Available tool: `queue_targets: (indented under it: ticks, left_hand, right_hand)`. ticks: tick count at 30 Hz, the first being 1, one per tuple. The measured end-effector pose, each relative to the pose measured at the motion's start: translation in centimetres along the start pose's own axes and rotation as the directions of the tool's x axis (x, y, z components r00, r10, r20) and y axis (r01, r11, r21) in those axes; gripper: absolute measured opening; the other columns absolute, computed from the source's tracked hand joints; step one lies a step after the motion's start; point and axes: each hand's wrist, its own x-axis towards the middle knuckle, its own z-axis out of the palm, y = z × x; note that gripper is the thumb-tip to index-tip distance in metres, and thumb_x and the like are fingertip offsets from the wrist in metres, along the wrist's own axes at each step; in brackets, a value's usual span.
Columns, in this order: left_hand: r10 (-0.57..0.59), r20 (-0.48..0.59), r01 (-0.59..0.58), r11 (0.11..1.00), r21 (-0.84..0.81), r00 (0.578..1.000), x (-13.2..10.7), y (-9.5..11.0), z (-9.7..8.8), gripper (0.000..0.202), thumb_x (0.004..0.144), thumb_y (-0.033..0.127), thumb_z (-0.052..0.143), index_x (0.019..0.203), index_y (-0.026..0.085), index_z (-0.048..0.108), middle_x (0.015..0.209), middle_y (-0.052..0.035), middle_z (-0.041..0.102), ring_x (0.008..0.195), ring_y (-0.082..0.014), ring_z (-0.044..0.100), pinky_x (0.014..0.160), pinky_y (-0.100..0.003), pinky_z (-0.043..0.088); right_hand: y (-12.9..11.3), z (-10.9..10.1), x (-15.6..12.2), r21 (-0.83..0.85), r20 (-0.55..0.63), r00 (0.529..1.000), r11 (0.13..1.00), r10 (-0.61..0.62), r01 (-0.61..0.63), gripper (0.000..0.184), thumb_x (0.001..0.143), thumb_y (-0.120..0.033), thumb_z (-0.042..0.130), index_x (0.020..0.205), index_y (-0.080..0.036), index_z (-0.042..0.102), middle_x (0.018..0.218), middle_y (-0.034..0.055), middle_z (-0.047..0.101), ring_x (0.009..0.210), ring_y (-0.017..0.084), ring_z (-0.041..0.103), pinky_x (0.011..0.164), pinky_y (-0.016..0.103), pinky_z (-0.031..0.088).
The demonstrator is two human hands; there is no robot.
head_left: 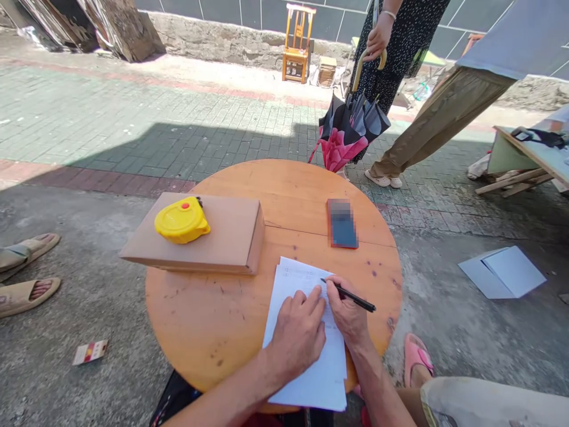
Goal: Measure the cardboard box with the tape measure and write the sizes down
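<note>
- My R hand [349, 317] grips pen [359, 299], tip nr top of paper [311, 391].
- L hand [299, 329] rests on paper, nothing gripped.
- Few faint lines done; prob. more left, can't read rest.

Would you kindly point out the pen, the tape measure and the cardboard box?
Pen [355, 298], head view: middle of its barrel.
Tape measure [179, 221], head view: middle of its casing.
Cardboard box [229, 231], head view: bare part of its top.
</note>
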Motion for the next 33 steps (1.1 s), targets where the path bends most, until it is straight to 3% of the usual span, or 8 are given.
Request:
queue_targets:
  ticks: [7, 15, 24, 33]
  left_hand:
    - [0.003, -0.004, -0.003, 1.000, 0.003, 1.000, 0.06, 0.04, -0.09, 0.037, 0.085, 0.022, 0.051, 0.121, 0.020, 0.055, 0.146, -0.0025, 0.046, 0.102, -0.0268, 0.050, 0.082, -0.044, 0.047]
    - [-0.004, -0.006, 0.004, 1.000, -0.003, 1.000, 0.07, 0.00, 0.05, 0.038, 0.084, 0.021, 0.051, 0.122, 0.020, 0.055, 0.146, -0.0014, 0.047, 0.100, -0.0267, 0.049, 0.081, -0.045, 0.046]
    - [-0.012, -0.014, 0.011, 1.000, -0.013, 1.000, 0.02, 0.04, 0.22, 0.044, 0.084, 0.020, 0.050, 0.128, 0.020, 0.051, 0.149, -0.0011, 0.044, 0.102, -0.0268, 0.049, 0.083, -0.045, 0.046]
    - [-0.009, 0.010, 0.009, 1.000, 0.000, 1.000, 0.21, 0.12, -0.02, 0.044, 0.083, 0.020, 0.051, 0.127, 0.020, 0.051, 0.148, -0.0015, 0.044, 0.103, -0.0273, 0.049, 0.083, -0.045, 0.047]
  right_hand:
    - [0.15, -0.18, 0.01, 0.014, 0.000, 0.999, 0.999, 0.032, -0.032, 0.018, 0.090, -0.029, 0.050, 0.085, -0.020, 0.065, 0.078, 0.0026, 0.071, 0.072, 0.018, 0.066, 0.072, 0.031, 0.054]
    - [0.14, 0.01, 0.06, 0.017, 0.008, 1.000, 1.000, 0.025, -0.025, 0.017, 0.089, -0.029, 0.052, 0.084, -0.020, 0.066, 0.082, 0.0033, 0.072, 0.078, 0.019, 0.067, 0.075, 0.032, 0.053]
    - [0.00, -0.41, -0.17, 0.085, -0.017, 0.989, 0.986, 0.148, -0.146, 0.020, 0.090, -0.034, 0.051, 0.084, -0.019, 0.065, 0.063, -0.0007, 0.063, 0.059, 0.016, 0.060, 0.058, 0.027, 0.049]
    - [0.26, -0.17, -0.14, 0.112, 0.008, 0.985, 0.978, 0.175, -0.174, 0.021, 0.090, -0.036, 0.052, 0.085, -0.019, 0.065, 0.060, -0.0016, 0.060, 0.055, 0.015, 0.056, 0.054, 0.026, 0.047]
